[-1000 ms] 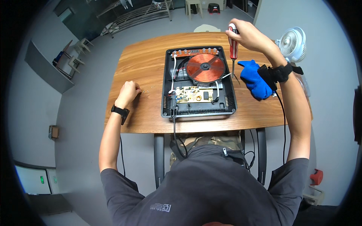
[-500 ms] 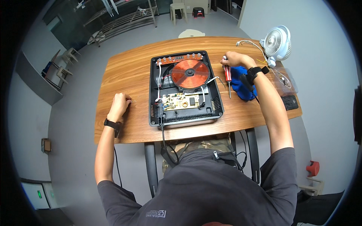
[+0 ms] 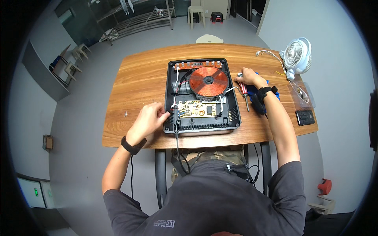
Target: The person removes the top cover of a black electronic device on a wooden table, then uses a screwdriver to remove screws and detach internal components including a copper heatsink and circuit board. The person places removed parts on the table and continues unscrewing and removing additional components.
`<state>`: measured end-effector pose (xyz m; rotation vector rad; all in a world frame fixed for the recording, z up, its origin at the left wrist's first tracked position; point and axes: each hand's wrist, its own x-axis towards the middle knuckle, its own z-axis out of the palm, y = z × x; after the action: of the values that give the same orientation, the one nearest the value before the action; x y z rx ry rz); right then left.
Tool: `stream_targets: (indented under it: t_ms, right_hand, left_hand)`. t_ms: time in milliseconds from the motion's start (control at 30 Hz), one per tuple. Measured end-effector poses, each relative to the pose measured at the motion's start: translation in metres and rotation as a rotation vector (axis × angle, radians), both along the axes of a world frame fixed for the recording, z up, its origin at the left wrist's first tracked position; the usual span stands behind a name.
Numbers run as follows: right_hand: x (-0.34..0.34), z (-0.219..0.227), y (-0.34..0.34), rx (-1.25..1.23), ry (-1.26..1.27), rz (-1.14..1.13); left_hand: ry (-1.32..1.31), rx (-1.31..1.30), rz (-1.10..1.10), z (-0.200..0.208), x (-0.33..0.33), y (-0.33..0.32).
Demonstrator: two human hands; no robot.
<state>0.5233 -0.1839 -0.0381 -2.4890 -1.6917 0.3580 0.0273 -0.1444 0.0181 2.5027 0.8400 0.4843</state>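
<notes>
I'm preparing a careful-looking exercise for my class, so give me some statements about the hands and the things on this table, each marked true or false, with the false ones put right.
1. The left hand is at the left side of the black case. True.
2. The right hand is at the handle of a screwdriver. True.
3. The screwdriver is to the left of the case. False: it is to the right.
4. The round copper coil is farther from the person than the circuit board. True.
5. The circuit board lies outside the case. False: it sits inside.
</notes>
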Motion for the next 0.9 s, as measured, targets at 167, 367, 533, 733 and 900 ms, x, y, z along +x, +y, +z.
stream_targets:
  t_ms: [167,367,533,733,900]
  right_hand:
    - [0.000,0.012,0.002,0.140,-0.070,-0.002]
    - [-0.077,0.074,0.009,0.418,-0.050,0.284]
    - [-0.188,0.091,0.003,0.266,0.029,0.734]
    - [-0.246,0.071,-0.005,0.175,0.177,0.993]
    - [-0.253,0.055,0.008,-0.022,0.304,1.083]
  left_hand:
    - [-0.012,0.028,-0.024,0.001,0.015,-0.016]
    - [0.108,0.084,-0.064,-0.007,0.029,-0.034]
    - [0.242,0.014,0.036,-0.008,0.034,-0.032]
    - [0.193,-0.014,0.031,-0.012,0.041,-0.019]
    - [0.169,-0.086,0.042,-0.002,0.042,-0.023]
